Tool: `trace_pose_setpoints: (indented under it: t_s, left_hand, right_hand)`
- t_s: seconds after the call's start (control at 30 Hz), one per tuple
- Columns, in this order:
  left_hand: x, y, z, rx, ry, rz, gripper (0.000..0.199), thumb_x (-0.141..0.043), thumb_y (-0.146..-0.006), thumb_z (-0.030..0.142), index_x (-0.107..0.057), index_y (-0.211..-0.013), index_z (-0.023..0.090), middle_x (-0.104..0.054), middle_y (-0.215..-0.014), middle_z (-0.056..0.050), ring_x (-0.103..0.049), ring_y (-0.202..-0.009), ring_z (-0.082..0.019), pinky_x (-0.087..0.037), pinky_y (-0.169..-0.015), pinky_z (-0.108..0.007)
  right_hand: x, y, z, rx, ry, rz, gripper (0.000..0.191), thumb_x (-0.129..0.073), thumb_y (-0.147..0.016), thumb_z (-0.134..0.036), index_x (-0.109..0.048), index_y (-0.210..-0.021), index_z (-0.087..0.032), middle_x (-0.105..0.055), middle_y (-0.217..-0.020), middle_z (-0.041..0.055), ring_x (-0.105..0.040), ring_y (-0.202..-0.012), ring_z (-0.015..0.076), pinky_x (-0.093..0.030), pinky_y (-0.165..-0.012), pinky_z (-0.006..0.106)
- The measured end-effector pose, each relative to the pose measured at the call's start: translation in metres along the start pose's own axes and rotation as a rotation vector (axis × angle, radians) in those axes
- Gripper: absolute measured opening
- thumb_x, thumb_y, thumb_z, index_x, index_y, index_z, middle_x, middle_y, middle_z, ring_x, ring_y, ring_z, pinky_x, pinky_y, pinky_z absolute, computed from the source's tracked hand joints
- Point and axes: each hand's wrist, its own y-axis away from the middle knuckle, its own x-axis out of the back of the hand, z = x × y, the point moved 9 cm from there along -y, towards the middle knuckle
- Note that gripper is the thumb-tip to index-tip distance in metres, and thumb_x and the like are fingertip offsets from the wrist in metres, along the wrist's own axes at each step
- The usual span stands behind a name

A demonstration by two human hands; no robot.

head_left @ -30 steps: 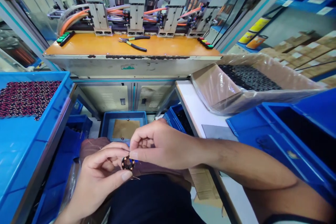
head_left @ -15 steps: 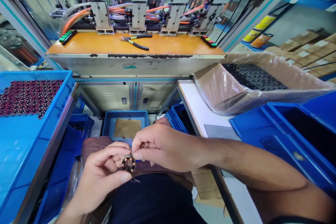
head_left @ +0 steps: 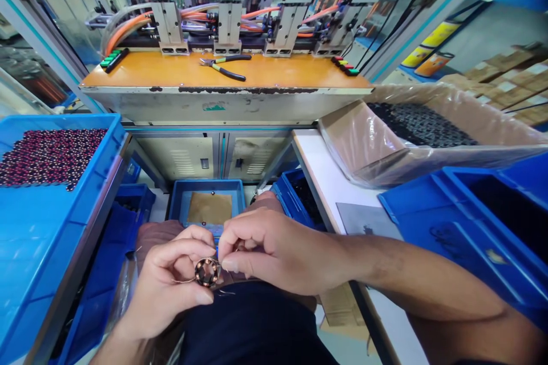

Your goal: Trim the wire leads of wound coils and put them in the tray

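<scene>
Head view, at the grip: holding a ring (head_left: 207, 272) in the left hand (head_left: 165, 282), above the lap and near the dark shirt (head_left: 248, 325). Facing up toward the camera, with the hole in plain sight and the axis through it running roughly along the line of sight. Round in outline and dark-bodied, with copper-coloured spots set around the face and a lighter outer edge. Trailing a thin wire (head_left: 184, 281) to the left, with another strand (head_left: 226, 292) below to the right. Clasped between left thumb below and fingertips above, spread about as wide as the ring itself. Just beside the right edge, curled in close with thumb and forefinger nearly meeting in the right hand (head_left: 274, 245); too small to make out whether pinching a strand.

Farther out, set low past the hands: a blue tray (head_left: 182, 199) with a brown sheet (head_left: 209, 206). To the left, a blue crate (head_left: 43, 222) with many small parts (head_left: 55, 154) packed at the far end. To the right, on a white table (head_left: 317, 154), a lined box (head_left: 362, 142) of dark pieces (head_left: 422, 125). Straight ahead, pliers (head_left: 225, 64) lying on an orange table (head_left: 282, 71), before a machine (head_left: 229, 11).
</scene>
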Motion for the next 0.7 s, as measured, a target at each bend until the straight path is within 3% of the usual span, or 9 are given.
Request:
trace_pose_setpoints:
  t_s: [0.27, 0.43, 0.53, 0.7]
  left_hand:
    - [-0.004, 0.001, -0.002, -0.007, 0.057, -0.02, 0.032, -0.089, -0.066, 0.029, -0.075, -0.093, 0.023, -0.057, -0.094, -0.003, -0.058, -0.077, -0.012, -0.05, -0.066, -0.021]
    - [-0.015, 0.0, -0.012, 0.101, 0.266, -0.066, 0.034, -0.089, -0.065, 0.03, -0.073, -0.093, 0.022, -0.056, -0.094, 0.0, -0.061, -0.066, -0.007, -0.047, -0.059, -0.016]
    - [-0.02, 0.002, -0.02, 0.175, 0.376, -0.09, 0.035, -0.09, -0.064, 0.03, -0.073, -0.094, 0.022, -0.058, -0.094, 0.001, -0.062, -0.065, -0.005, -0.047, -0.059, -0.013]
    - [-0.021, 0.004, -0.021, 0.201, 0.406, -0.103, 0.036, -0.09, -0.064, 0.032, -0.074, -0.094, 0.021, -0.058, -0.095, 0.001, -0.061, -0.065, -0.005, -0.049, -0.058, -0.013]
  right_hand:
    - [-0.003, 0.012, -0.014, 0.131, 0.095, -0.047, 0.006, -0.065, -0.087, -0.015, -0.067, -0.082, -0.012, -0.062, -0.07, -0.0014, -0.056, -0.062, 0.0073, -0.046, -0.058, 0.018]
    - [0.006, 0.026, -0.043, 0.597, 0.58, 0.161, 0.011, -0.059, -0.092, -0.013, -0.064, -0.102, -0.009, -0.07, -0.095, 0.0113, -0.064, -0.088, 0.0171, -0.054, -0.078, 0.031]
    - [-0.004, 0.033, -0.05, 0.836, 0.654, 0.182, 0.013, -0.058, -0.094, -0.012, -0.064, -0.103, -0.005, -0.071, -0.094, 0.0134, -0.063, -0.086, 0.0179, -0.056, -0.078, 0.032]
    - [-0.011, 0.03, -0.051, 0.9, 0.641, 0.139, 0.015, -0.056, -0.095, -0.013, -0.068, -0.095, -0.004, -0.072, -0.085, 0.012, -0.061, -0.079, 0.0178, -0.056, -0.072, 0.032]
